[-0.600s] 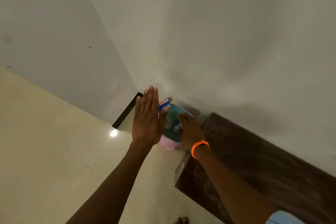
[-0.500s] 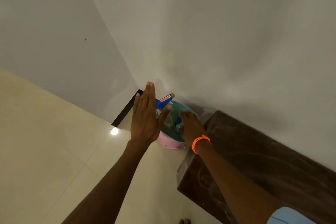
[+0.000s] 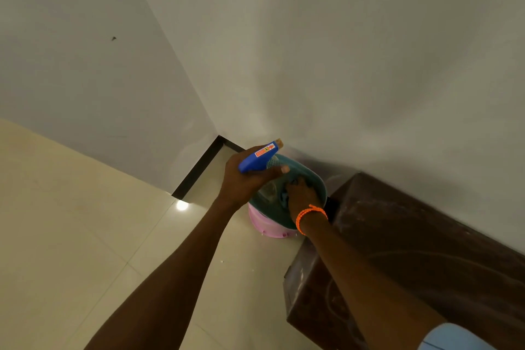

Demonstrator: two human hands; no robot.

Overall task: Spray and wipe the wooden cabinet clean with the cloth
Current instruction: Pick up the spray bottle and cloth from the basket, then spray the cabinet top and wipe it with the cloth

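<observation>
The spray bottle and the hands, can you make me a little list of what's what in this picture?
spray bottle: blue head, held over the bucket
left hand: grips the spray bottle
right hand: reaches down into the bucket; what it touches is hidden
bucket: teal inside, pink outside, on the floor in the corner
wooden cabinet: dark brown, dusty top, beside the bucket
wristband: orange, on the right wrist

One spray bottle [image 3: 258, 157], one teal basin [image 3: 312, 179] on one pink tub [image 3: 264, 224], one wooden cabinet [image 3: 426, 250], two hands: left hand [image 3: 244, 182], right hand [image 3: 302, 196]; one orange wristband [image 3: 309, 214].
</observation>
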